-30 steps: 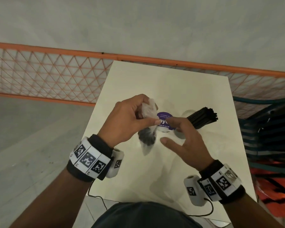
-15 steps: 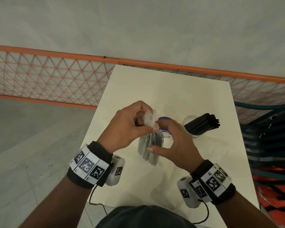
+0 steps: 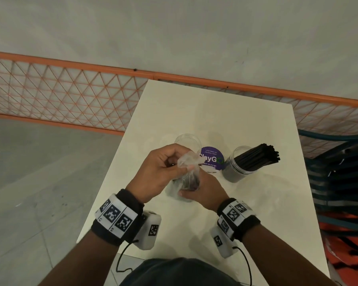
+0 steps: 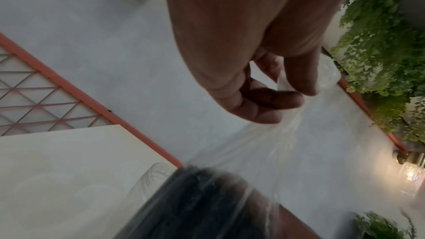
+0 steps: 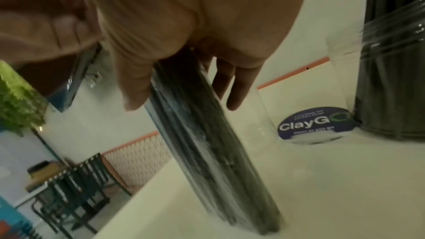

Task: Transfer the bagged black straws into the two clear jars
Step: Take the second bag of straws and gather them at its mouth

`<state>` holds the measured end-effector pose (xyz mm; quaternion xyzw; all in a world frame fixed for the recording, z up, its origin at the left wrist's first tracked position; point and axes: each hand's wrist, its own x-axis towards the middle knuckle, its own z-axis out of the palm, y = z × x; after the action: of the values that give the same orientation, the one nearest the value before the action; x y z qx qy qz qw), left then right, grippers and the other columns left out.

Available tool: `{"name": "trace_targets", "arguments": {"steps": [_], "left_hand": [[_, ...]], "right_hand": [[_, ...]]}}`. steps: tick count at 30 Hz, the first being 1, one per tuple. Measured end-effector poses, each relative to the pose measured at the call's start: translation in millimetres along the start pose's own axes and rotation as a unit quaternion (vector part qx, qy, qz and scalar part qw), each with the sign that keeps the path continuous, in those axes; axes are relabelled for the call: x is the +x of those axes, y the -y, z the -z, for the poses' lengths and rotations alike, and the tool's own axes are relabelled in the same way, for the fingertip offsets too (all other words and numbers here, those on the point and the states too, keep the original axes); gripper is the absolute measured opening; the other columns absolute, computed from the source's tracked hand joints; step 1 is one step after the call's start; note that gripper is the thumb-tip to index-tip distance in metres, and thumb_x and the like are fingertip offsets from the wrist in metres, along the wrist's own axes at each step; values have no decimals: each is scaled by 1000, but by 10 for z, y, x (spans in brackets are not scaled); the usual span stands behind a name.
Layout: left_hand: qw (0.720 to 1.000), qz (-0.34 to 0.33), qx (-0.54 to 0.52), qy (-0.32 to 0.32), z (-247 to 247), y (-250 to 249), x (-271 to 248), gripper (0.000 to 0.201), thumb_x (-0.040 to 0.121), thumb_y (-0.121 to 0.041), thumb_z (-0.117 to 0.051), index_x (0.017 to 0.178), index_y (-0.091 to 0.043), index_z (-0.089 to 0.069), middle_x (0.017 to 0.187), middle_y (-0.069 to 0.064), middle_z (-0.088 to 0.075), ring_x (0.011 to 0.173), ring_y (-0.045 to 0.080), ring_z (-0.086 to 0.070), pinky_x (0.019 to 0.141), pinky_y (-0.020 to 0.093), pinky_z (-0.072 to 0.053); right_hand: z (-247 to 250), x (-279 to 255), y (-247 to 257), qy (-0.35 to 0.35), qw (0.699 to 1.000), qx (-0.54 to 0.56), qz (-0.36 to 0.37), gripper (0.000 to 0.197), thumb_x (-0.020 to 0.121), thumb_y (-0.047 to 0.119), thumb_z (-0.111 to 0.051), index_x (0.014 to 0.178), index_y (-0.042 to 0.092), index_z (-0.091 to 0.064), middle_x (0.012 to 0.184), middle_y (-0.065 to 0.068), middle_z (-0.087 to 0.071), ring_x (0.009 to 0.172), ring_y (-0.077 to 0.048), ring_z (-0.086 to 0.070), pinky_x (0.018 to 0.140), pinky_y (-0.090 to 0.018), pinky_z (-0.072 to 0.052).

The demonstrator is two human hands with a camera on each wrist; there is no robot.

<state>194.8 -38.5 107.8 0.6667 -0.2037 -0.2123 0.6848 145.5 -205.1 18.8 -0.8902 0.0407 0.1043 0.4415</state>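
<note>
A clear plastic bag of black straws (image 3: 187, 178) stands nearly upright over the white table (image 3: 215, 112), its lower end close to the tabletop in the right wrist view (image 5: 207, 143). My left hand (image 3: 165, 168) pinches the crumpled bag top (image 4: 285, 86). My right hand (image 3: 203, 190) wraps around the bundle's middle (image 5: 179, 72). An empty clear jar (image 3: 187, 141) stands just behind my hands. A second clear jar (image 3: 239, 164), at the right, is packed with black straws (image 3: 262, 155) that lean out to the right.
A round purple ClayGo sticker (image 3: 212, 159) lies on the table between the jars. An orange mesh railing (image 3: 70, 100) runs behind the table. Dark stacked chairs (image 3: 343, 172) stand close to the table's right edge. Grey floor lies to the left.
My right hand went from open beside the bag to gripping the straw bundle. The bag swung from hanging loose to nearly upright. The camera view shifted, revealing the empty jar behind my hands.
</note>
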Motion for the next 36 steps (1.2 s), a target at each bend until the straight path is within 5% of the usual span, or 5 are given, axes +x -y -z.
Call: {"name": "trace_targets", "arguments": {"steps": [8, 17, 24, 29, 36], "left_hand": [[980, 81, 182, -18, 244, 533, -130, 128, 50, -58, -89, 152, -46, -11, 152, -7, -39, 130, 8, -48, 107, 31, -43], [981, 165, 51, -86, -52, 1195, -303, 62, 68, -39, -81, 126, -26, -62, 118, -1, -72, 111, 16, -67, 98, 44, -54], [954, 210, 201, -76, -62, 1210, -283, 47, 86, 2, -65, 131, 2, -51, 124, 25, -62, 114, 39, -61, 97, 40, -50], [921, 157, 357, 1, 38, 1278, -375, 78, 75, -81, -51, 118, -18, -67, 114, 1, -70, 105, 21, -63, 92, 41, -53], [953, 227, 200, 24, -171, 1203, -282, 73, 74, -20, -86, 134, -18, -45, 121, -14, -50, 107, 0, -49, 111, 30, -40]], "right_hand": [[-132, -3, -77, -42, 994, 94, -25, 82, 57, 58, -73, 128, 27, -44, 103, 20, -64, 88, 8, -61, 73, -8, -47], [-307, 8, -263, -23, 984, 132, -116, 81, 67, 56, -80, 129, 17, -45, 90, 21, -50, 94, -13, -59, 71, 1, -35], [-256, 10, -312, -7, 989, 111, -95, 61, 71, 14, -86, 101, 48, -46, 87, 30, -58, 81, 18, -60, 69, 4, -40], [-330, -24, -373, 25, 985, 120, -121, 59, 70, 12, -87, 102, 44, -49, 86, 24, -62, 75, 28, -56, 65, 4, -42], [-395, 5, -373, 28, 987, 91, -129, 48, 80, 3, -74, 121, 20, -56, 106, 5, -68, 97, -9, -66, 90, -28, -52]]}}
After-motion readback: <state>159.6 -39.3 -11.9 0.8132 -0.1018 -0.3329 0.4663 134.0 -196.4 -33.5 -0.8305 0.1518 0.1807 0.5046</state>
